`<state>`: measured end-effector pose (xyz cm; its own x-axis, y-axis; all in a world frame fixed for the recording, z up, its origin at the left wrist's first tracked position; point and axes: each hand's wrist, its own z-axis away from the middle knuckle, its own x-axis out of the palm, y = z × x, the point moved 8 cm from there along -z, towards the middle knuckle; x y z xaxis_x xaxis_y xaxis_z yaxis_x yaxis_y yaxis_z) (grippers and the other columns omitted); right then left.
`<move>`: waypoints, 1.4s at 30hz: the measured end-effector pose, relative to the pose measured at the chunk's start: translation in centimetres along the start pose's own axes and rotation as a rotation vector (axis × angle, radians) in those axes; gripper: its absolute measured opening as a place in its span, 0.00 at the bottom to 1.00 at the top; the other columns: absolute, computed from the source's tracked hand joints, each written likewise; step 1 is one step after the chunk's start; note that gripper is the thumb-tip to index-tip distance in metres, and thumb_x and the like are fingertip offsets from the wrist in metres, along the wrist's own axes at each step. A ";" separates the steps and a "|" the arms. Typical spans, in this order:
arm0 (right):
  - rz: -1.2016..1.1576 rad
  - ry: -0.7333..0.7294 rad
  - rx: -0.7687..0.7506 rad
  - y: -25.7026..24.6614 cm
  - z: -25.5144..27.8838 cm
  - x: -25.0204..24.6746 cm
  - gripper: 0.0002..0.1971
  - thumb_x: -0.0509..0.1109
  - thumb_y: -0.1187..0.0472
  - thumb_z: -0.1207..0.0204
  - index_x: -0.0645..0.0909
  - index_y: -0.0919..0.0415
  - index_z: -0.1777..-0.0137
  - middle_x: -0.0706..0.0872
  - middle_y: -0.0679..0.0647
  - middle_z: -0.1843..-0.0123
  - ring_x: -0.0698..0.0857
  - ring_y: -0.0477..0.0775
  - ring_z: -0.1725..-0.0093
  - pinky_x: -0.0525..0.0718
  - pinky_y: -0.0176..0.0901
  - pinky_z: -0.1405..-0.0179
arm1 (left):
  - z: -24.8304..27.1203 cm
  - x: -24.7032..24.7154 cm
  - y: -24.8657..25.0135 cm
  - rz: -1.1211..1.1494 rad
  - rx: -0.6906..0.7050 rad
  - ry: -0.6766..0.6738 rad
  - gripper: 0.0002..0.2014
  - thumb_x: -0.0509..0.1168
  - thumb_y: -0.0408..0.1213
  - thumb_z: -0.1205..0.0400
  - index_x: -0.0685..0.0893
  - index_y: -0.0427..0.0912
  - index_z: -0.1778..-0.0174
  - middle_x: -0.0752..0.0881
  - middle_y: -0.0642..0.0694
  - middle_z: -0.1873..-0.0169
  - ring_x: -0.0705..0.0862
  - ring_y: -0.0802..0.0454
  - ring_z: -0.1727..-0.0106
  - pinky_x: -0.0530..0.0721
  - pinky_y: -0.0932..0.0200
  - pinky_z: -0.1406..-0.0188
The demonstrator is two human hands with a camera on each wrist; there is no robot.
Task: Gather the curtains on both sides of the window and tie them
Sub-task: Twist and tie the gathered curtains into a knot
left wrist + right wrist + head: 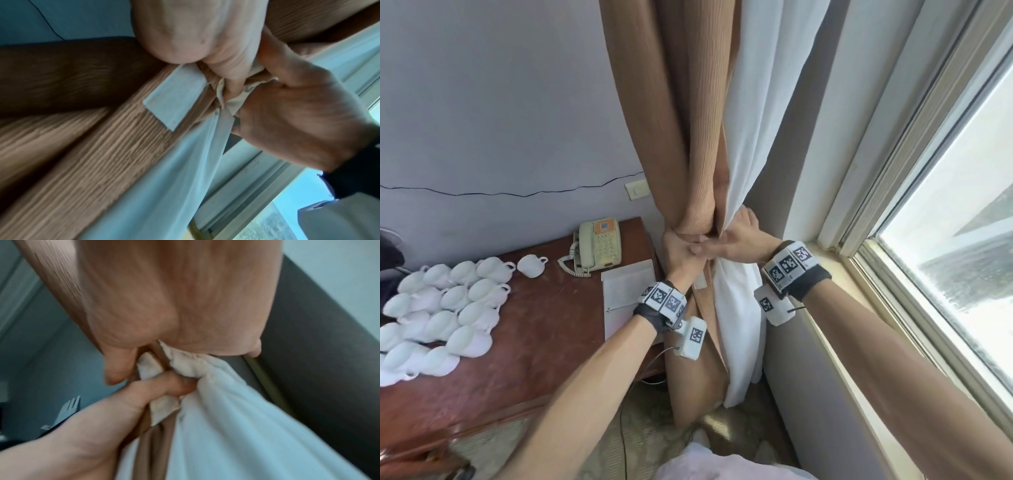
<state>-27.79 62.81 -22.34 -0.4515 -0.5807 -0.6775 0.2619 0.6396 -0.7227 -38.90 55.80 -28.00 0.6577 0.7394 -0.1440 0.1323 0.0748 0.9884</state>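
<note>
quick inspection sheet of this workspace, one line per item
surface: wooden desk, left of the curtains
job's things: brown curtain and white curtain bunched together at the hands; pale tie strip hangs below the bunch
clutter: white cups, phone, paper sheet
grippers: left hand and right hand both grip the gathered bunch
cables: black wire along the wall; coiled phone cord
surroundings: window at right, wall socket
</note>
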 end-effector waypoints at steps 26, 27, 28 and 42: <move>-0.430 -0.403 0.065 3.2 -4.2 7.4 0.36 0.75 0.82 0.22 0.72 0.62 0.16 0.81 0.50 0.22 0.83 0.41 0.27 0.78 0.51 0.18 | 1.0 -9.0 2.8 -0.167 -0.138 -0.329 0.22 0.71 0.09 0.26 0.84 0.46 0.60 0.90 0.67 0.71 0.87 0.74 0.64 0.82 0.76 0.61; -0.462 -0.401 0.077 3.1 -4.0 7.2 0.36 0.74 0.83 0.23 0.73 0.60 0.17 0.83 0.52 0.23 0.84 0.43 0.28 0.80 0.54 0.19 | 0.9 -9.0 2.6 -0.162 -0.147 -0.334 0.22 0.70 0.09 0.25 0.84 0.46 0.61 0.90 0.67 0.72 0.87 0.73 0.65 0.82 0.77 0.63; -0.497 -0.402 0.109 3.1 -3.8 6.9 0.35 0.75 0.81 0.25 0.76 0.57 0.20 0.86 0.53 0.26 0.86 0.47 0.30 0.83 0.57 0.22 | 0.9 -8.9 2.6 -0.161 -0.160 -0.347 0.21 0.70 0.10 0.24 0.84 0.45 0.62 0.89 0.66 0.73 0.87 0.73 0.66 0.82 0.77 0.64; 0.226 -0.260 0.153 7.5 -2.6 0.0 0.32 0.70 0.39 0.36 0.83 0.67 0.43 0.91 0.64 0.51 0.87 0.68 0.55 0.91 0.64 0.50 | -1.0 -4.7 1.5 -0.190 -0.188 -0.496 0.18 0.80 0.20 0.33 0.88 0.43 0.54 0.93 0.60 0.63 0.90 0.64 0.54 0.87 0.70 0.56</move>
<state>-28.09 68.89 -27.41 -0.1414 -0.5544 -0.8202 0.4633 0.6951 -0.5497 -42.48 53.13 -25.78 0.9110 0.3017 -0.2813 0.1780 0.3278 0.9279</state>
